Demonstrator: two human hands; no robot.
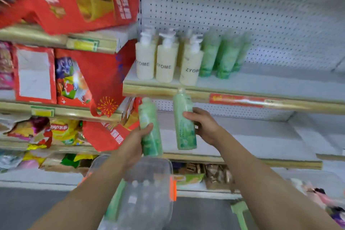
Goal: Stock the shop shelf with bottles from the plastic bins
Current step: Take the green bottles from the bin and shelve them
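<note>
a white shop shelf (261, 85) with a pegboard back (242, 5) is recorded. cream pump bottles (145, 61) and green bottles (209, 56) are stood at its left end, and open surface runs to their right behind a wood-trimmed front edge (298, 105). below that edge, the left bottle (149, 115) is gripped by the left hand (134, 142) and the right bottle (183, 115) by the right hand (204, 126). both are held caps up, long axes near vertical, above a clear plastic bin (149, 198).

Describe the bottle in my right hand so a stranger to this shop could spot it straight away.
Find the white shelf carrying cream pump bottles. Just below its front edge, each hand holds a green bottle. The right hand grips the paler bottle, its cap overlapping the shelf edge; the left hand grips the darker bottle, lower down.
</note>
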